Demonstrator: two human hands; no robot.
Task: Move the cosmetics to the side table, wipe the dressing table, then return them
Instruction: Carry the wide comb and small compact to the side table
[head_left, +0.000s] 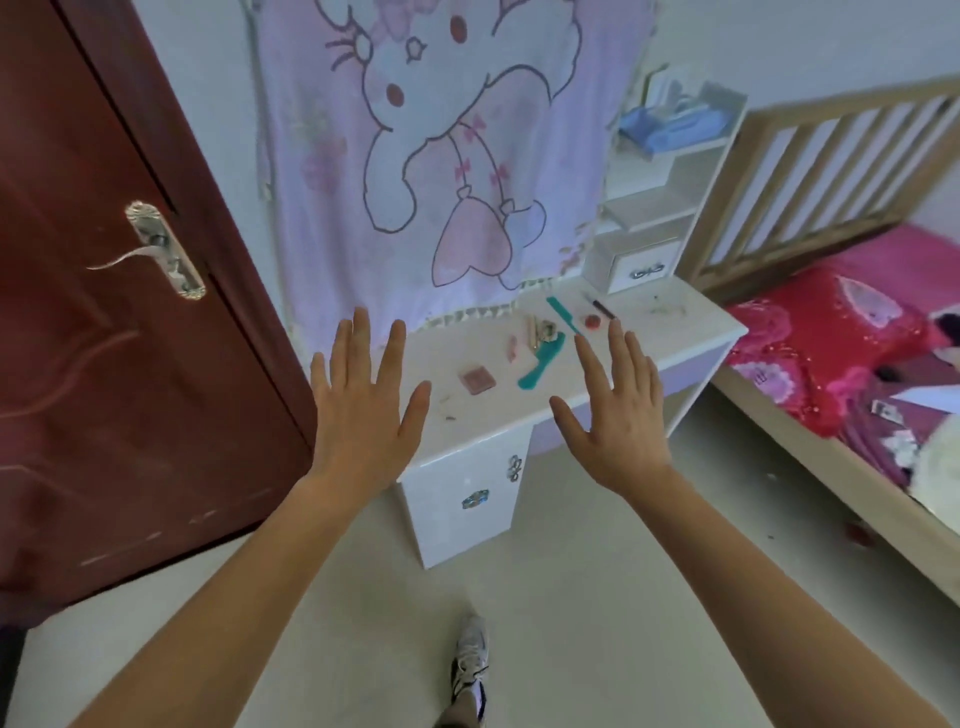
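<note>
Forearms (249, 597) reach forward; my left hand (363, 410) and right hand (618, 415) hover near the front edge of the worktop (691, 332), fingers spread, holding nothing. Cosmetics (540, 332) lie scattered on the worktop's middle: a compact (477, 379), two combs (540, 371), a red pot (593, 322). I judge nothing is moved yet: clearing, wiping and returning all remain. No side table or cloth shows.

Dark red door (104, 338) with silver lever handle (156, 254) left of the counter (696, 332), pink cartoon-print cloth (441, 156) hung behind its back edge, white shelf unit (670, 174) at its back right corner, wooden-railed bed (857, 96) with pink bedding (821, 332) to the right, pale floor (597, 597), white wall (779, 41)
</note>
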